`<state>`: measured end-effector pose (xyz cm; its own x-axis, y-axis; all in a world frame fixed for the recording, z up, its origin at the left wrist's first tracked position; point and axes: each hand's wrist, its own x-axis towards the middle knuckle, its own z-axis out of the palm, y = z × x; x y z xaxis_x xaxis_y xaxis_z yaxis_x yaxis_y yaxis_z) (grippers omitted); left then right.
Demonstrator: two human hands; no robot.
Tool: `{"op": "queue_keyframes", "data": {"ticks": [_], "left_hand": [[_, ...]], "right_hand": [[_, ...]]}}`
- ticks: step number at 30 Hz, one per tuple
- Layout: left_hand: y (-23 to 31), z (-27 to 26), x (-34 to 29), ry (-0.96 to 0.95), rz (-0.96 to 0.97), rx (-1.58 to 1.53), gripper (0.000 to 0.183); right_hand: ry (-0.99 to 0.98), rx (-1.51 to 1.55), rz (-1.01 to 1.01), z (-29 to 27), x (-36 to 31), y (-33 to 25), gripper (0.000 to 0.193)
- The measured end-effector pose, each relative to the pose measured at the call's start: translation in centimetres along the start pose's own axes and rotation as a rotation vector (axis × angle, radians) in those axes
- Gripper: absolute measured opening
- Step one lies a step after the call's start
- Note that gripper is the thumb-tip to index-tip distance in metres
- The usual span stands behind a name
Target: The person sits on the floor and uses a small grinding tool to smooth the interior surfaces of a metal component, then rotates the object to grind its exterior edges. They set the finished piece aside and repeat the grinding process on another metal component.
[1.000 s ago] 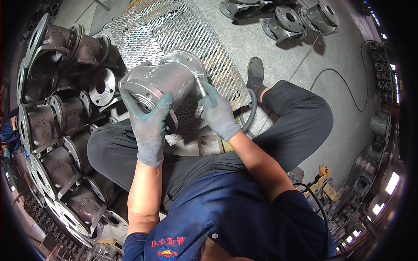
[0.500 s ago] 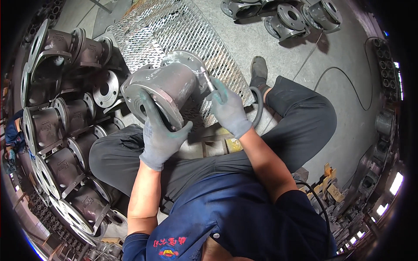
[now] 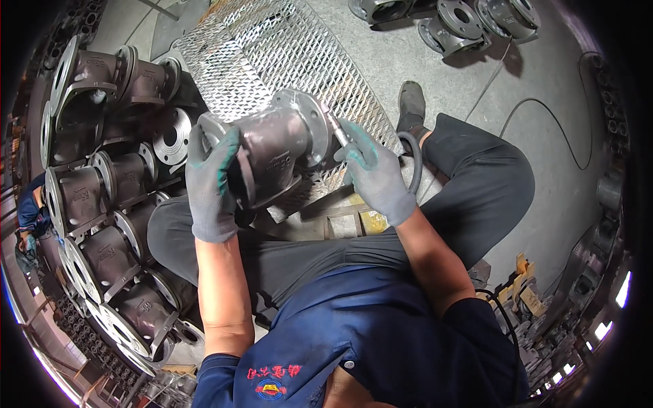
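Casting (image 3: 275, 143) over the near end of the grating (image 3: 252, 61) is clasped by the left hand (image 3: 212, 180), the right hand (image 3: 374, 170) closed round a slim tool (image 3: 336, 126); steady support and light, even contact should serve best. Raised lettering (image 3: 277, 162) marks its body; red stitched characters (image 3: 274, 372) cross the shirt (image 3: 326, 326).

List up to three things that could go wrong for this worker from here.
The flanged casting might turn or slip, since only the left hand grips it.
The slim metal tool in the right hand could skid, its tip being close to a flange.
The stacked castings beside the left knee might shift if bumped.
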<state>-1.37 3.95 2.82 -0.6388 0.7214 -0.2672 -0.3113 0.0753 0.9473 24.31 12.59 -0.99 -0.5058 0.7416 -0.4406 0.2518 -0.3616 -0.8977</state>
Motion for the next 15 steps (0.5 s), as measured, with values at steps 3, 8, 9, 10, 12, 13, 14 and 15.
{"op": "queue_keyframes", "data": {"ticks": [3,8,9,10,12,13,14,15], "left_hand": [[1.0,1.7,-0.2,-0.063,-0.028,0.241,0.119],[-2.0,-0.2,-0.1,-0.192,0.461,0.981,0.135],[-2.4,-0.5,0.1,-0.176,0.5,1.012,0.134],[-2.1,-0.3,0.2,-0.157,0.406,0.958,0.132],[-2.2,-0.3,1.0,-0.119,0.37,0.919,0.131],[-2.2,-0.3,1.3,-0.101,0.351,0.901,0.131],[-2.3,-0.2,1.5,-0.089,0.371,0.881,0.131],[-2.3,-0.3,1.7,-0.076,0.391,0.86,0.132]], "right_hand": [[-0.005,0.067,-0.044,-0.1,-0.1,1.6,0.06],[-0.004,-0.004,-0.096,-0.1,0.7,1.8,0.058],[-0.006,-0.004,-0.095,-0.1,0.6,1.6,0.058],[-0.023,-0.011,-0.06,-0.2,0.4,1.2,0.058],[-0.037,-0.099,-0.068,-0.4,0.1,1.8,0.058],[-0.041,-0.106,-0.075,-0.6,0.2,2.3,0.058],[-0.047,-0.202,-0.049,-0.9,0.3,2.6,0.057],[-0.052,-0.299,-0.024,-1.0,0.4,2.8,0.056]]}}
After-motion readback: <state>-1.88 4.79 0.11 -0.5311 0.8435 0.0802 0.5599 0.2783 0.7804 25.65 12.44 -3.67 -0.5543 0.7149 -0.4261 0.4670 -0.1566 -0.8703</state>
